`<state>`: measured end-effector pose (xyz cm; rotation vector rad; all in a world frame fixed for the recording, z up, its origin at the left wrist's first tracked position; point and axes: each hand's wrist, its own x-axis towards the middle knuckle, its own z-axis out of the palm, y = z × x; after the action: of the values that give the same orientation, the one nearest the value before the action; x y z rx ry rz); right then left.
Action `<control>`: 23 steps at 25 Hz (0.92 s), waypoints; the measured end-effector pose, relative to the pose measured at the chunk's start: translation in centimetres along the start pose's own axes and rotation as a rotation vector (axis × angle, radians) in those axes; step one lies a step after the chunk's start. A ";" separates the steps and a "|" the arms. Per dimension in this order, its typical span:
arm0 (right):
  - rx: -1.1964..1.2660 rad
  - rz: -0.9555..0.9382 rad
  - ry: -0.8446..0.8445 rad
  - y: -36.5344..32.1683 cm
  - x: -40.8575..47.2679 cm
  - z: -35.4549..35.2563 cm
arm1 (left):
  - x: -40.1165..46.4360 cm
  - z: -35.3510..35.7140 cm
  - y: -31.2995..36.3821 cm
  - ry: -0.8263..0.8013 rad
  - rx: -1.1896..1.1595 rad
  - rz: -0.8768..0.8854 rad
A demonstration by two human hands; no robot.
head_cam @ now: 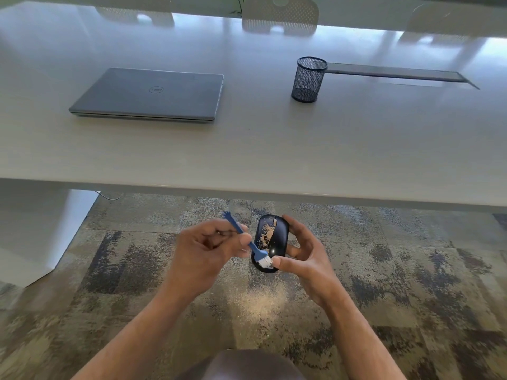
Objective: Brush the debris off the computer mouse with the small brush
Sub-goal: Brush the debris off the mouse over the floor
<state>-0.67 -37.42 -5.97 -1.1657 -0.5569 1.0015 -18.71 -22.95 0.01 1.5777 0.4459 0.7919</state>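
The computer mouse (271,242) sits low in the centre of the frame, held in the air over the patterned carpet (411,283), below the near edge of the table (247,149). Your right hand (307,259) cradles it from the right, fingers curled round its far side and thumb pressed on its near end, so that grip is clamped on the mouse. The mouse is black and glossy, and a patch of tan debris (266,233) lies on its upper left part, beside the scroll wheel. Your left hand (208,248), just left of the mouse, pinches the blue handle of the small brush (253,246) between thumb and fingertips; that grip is closed on the brush. The brush slants from upper left to lower right, its forked tail end pointing up and left above your knuckles, its white bristles touching the near end of the mouse, right by your right thumb. A pale dusting of crumbs (258,300) shows on the carpet beneath your hands. On the table, a closed grey laptop (151,94) lies in the upper left of the frame, and a black mesh pen cup (308,79) stands upright to the upper right of centre, well apart from the laptop.
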 end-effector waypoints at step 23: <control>0.019 -0.026 0.005 -1.0 -0.3 0.1 | -2.3 0.3 -0.8 0.193 0.089 0.039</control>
<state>-0.57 -37.66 -4.95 -1.1408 -0.5563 0.9800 -19.92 -24.63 -1.32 1.6029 0.5988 0.9701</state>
